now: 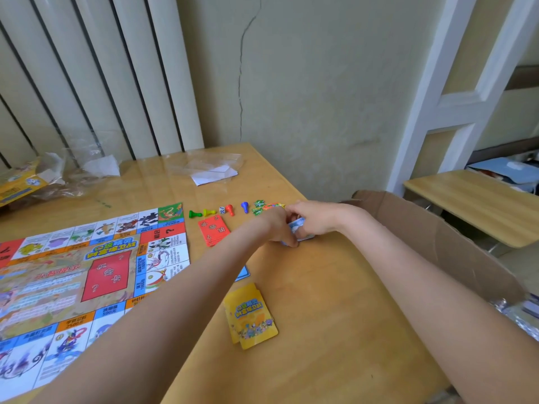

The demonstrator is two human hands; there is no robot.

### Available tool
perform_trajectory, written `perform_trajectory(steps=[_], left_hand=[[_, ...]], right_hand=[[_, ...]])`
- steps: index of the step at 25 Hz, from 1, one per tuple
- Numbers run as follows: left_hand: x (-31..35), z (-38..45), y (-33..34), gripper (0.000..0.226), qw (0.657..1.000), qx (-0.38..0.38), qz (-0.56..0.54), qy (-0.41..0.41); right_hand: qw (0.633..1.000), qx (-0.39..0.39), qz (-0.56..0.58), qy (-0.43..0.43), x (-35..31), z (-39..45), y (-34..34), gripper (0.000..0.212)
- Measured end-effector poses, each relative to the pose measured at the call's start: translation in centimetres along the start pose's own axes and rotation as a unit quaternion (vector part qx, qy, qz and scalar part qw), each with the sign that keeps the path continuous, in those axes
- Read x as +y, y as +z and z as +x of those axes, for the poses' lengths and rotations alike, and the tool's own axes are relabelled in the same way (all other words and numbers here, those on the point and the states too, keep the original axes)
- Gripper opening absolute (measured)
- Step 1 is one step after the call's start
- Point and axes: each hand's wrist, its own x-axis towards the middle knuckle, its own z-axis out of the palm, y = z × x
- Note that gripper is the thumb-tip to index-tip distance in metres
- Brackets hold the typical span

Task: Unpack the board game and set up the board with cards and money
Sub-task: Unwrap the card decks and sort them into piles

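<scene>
The game board (73,275) lies unfolded on the left of the wooden table (335,330). Both my hands meet right of it, gripping a stack of blue cards (299,225): my left hand (278,225) pinches the stack's near edge, my right hand (313,220) holds its far side. A red card stack (213,230) lies just left of my hands. Behind it stand a green pawn (194,214), a yellow pawn (209,212), a die (222,210), a red pawn (230,209) and a blue pawn (245,207). A yellow card box (250,316) lies nearer me.
Small green and orange pieces (264,207) sit beyond my hands. Another blue card (242,272) peeks from under my left forearm. Clear plastic bags and paper (213,170) lie at the table's back. An open cardboard box (437,237) stands at the right edge. The yellow game box (17,188) is far left.
</scene>
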Motion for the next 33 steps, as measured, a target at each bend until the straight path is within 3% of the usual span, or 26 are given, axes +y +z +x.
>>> perform_trajectory(steps=[3, 7, 11, 18, 24, 33], left_hand=[[-0.4, 0.2, 0.7, 0.026, 0.999, 0.038, -0.002, -0.001], [-1.3, 0.1, 1.7, 0.049, 0.995, 0.075, -0.056, -0.017], [-1.4, -0.4, 1.9, 0.046, 0.994, 0.090, -0.061, 0.013], [-1.8, -0.6, 1.8, 0.048, 0.996, 0.080, -0.039, 0.031], [-1.5, -0.3, 0.9, 0.049, 0.999, 0.022, -0.001, 0.029], [-0.4, -0.5, 0.7, 0.033, 1.000, 0.023, 0.003, -0.004]], right_hand=[[0.999, -0.009, -0.035, 0.026, 0.3, -0.1, 0.6, 0.044], [0.999, 0.000, -0.035, 0.023, 0.6, -0.3, 1.4, 0.039], [1.000, 0.017, -0.020, 0.017, 0.7, -0.3, 1.8, 0.036], [0.999, 0.040, -0.028, 0.005, 0.3, -0.4, 1.8, 0.035], [0.995, 0.027, -0.097, 0.021, 0.0, -0.3, 2.1, 0.041], [0.996, 0.021, -0.084, 0.017, 0.0, -0.7, 2.1, 0.042]])
